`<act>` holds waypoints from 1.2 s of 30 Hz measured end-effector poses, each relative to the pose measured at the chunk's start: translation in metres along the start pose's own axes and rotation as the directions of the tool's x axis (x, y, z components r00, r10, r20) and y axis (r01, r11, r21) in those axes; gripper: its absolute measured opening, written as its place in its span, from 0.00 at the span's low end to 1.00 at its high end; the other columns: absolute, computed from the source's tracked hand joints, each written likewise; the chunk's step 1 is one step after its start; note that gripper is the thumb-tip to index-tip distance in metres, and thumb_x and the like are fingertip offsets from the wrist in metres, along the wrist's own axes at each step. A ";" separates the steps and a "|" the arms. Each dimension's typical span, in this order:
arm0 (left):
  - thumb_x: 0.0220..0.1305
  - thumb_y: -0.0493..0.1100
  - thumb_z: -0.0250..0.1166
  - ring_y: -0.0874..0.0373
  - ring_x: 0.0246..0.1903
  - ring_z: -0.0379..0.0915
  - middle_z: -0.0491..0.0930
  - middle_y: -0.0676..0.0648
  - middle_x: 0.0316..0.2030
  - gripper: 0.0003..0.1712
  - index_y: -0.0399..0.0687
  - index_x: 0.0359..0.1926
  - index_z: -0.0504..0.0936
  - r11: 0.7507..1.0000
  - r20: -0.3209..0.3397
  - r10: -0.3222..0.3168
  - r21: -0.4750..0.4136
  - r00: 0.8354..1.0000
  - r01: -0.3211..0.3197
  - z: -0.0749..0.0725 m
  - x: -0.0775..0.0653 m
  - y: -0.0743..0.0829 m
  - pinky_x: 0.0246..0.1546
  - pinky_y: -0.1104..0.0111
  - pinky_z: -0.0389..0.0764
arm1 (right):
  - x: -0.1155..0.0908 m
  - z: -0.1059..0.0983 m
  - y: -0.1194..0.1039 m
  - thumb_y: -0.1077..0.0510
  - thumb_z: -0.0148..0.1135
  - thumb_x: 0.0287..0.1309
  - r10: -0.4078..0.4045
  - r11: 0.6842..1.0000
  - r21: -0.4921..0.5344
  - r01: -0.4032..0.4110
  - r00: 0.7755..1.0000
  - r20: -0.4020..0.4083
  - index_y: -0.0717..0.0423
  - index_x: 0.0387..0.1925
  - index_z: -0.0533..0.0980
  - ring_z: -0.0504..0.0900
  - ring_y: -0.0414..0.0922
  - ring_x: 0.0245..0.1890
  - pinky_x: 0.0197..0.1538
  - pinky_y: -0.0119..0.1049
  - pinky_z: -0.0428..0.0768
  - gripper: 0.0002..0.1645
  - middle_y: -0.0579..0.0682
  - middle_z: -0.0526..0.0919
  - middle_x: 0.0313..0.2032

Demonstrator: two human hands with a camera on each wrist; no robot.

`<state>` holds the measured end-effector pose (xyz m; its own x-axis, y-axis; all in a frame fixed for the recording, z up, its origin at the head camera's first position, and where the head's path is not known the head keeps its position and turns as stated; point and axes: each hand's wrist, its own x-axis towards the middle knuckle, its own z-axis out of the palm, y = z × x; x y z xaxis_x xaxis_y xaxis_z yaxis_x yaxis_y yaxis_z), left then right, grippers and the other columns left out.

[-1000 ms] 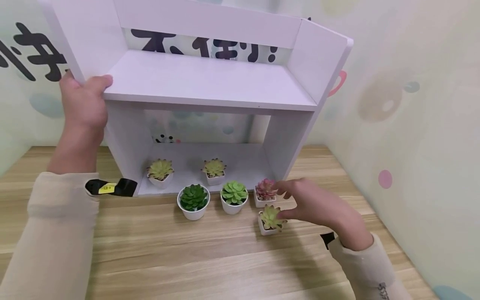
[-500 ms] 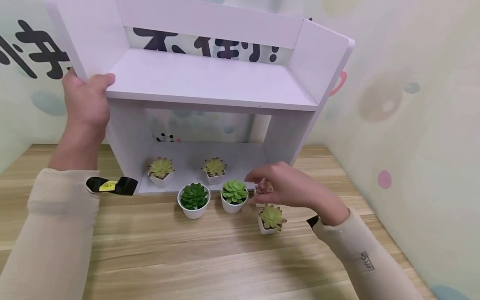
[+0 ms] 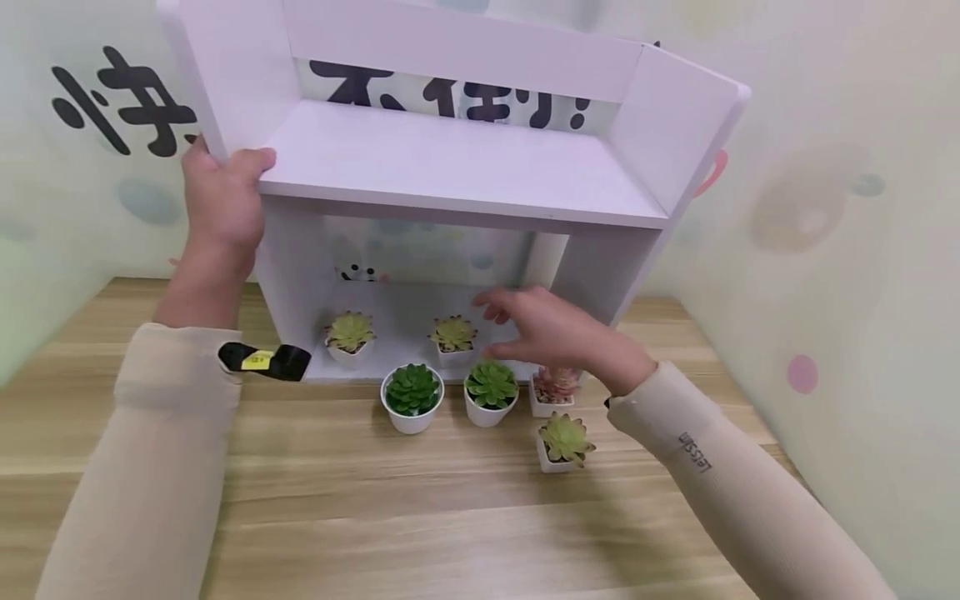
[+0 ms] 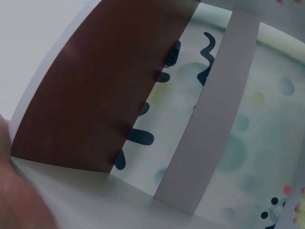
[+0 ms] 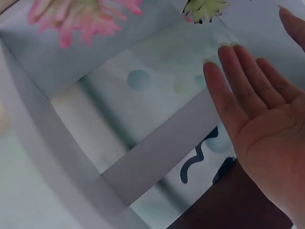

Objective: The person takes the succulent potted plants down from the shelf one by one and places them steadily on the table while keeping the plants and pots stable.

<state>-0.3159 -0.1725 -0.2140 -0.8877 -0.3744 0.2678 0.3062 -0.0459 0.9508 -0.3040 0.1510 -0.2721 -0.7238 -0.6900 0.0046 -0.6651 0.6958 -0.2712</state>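
Note:
My left hand (image 3: 225, 200) grips the left side panel of a white two-tier shelf (image 3: 465, 158), its thumb on the middle board. Inside the lower tier, my right hand (image 3: 551, 329) hovers with spread, loosely bent fingers and nothing in them. Just left of it, a potted yellow-green succulent (image 3: 453, 333) stands on the bottom board; another yellow-green succulent (image 3: 350, 332) is at that board's left end. Below the right hand are a bright green succulent (image 3: 491, 385) and a reddish succulent (image 3: 557, 385), partly covered by the wrist. The right wrist view shows the open palm (image 5: 262, 109).
A dark green succulent (image 3: 412, 392) in a round white pot stands before the shelf. Another yellow-green succulent (image 3: 566, 438) in a square pot is nearest on the wooden table (image 3: 420, 533). A patterned wall (image 3: 847, 333) rises behind and to the right.
My right hand has moved left and away from me, from beside the reddish succulent into the lower tier. My left hand keeps its grip; the whole view has shifted slightly. The pots stand as before.

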 end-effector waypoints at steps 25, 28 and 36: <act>0.71 0.42 0.51 0.59 0.71 0.57 0.67 0.54 0.66 0.28 0.49 0.71 0.63 1.000 -0.009 -0.024 -0.006 1.000 0.024 0.003 -0.001 0.001 0.74 0.66 0.50 | 0.064 0.041 0.008 0.48 0.70 0.60 0.137 0.981 -0.166 -0.098 0.959 0.247 0.54 0.76 0.59 0.70 0.50 0.71 0.71 0.44 0.69 0.48 0.55 0.68 0.72; 0.71 0.42 0.51 0.59 0.71 0.57 0.67 0.54 0.66 0.28 0.49 0.71 0.63 1.000 -0.008 -0.023 -0.007 1.000 0.023 0.003 0.000 0.000 0.74 0.66 0.50 | 0.068 0.046 0.007 0.47 0.69 0.62 0.153 0.977 -0.183 -0.106 0.950 0.270 0.54 0.77 0.57 0.68 0.50 0.72 0.73 0.44 0.67 0.49 0.55 0.67 0.74; 0.71 0.42 0.51 0.58 0.72 0.57 0.67 0.53 0.67 0.28 0.49 0.71 0.63 1.000 -0.010 -0.001 -0.004 1.000 0.001 0.003 0.000 -0.001 0.74 0.65 0.51 | 0.074 0.056 0.006 0.48 0.67 0.64 0.183 0.971 -0.203 -0.128 0.942 0.281 0.59 0.72 0.63 0.76 0.48 0.62 0.65 0.42 0.74 0.41 0.55 0.75 0.65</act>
<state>-0.3168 -0.1694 -0.2141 -0.8845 -0.3838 0.2654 0.3069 -0.0500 0.9504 -0.3512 0.0933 -0.3273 -0.7521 -0.5787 -0.3154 -0.5903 0.8043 -0.0684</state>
